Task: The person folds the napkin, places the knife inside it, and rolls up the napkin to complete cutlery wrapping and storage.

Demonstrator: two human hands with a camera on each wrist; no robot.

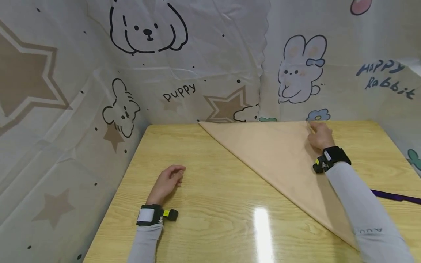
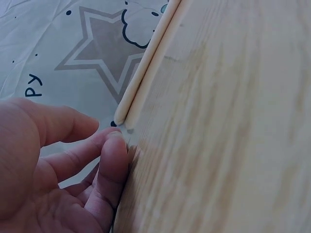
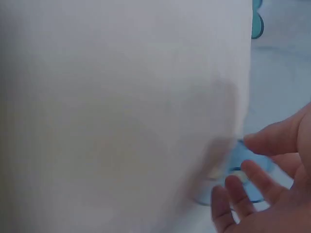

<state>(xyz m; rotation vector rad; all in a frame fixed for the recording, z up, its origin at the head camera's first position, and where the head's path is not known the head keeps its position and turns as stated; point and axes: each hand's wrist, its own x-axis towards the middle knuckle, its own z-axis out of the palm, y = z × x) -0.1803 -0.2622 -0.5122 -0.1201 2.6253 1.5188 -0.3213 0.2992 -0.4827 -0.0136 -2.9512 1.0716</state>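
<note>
A beige cloth [image 1: 279, 153] lies folded in a triangle on the wooden table, its long folded edge slanting from the far left to the near right. My right hand [image 1: 320, 136] is at its far right corner. In the right wrist view the thumb tip is beside the corner of the cloth [image 3: 146, 97], and the other fingers are loosely bent and apart; no grip on the cloth shows. My left hand [image 1: 167, 182] holds nothing, loosely bent above the table left of the cloth. In the left wrist view its fingers [image 2: 114, 160] are relaxed.
A thin dark purple strip [image 1: 394, 196] lies at the right, partly hidden by the right sleeve. Printed curtain fabric [image 1: 197, 54] hangs behind and left of the wooden table [image 1: 213, 204]. Both wrists wear black straps with small cameras.
</note>
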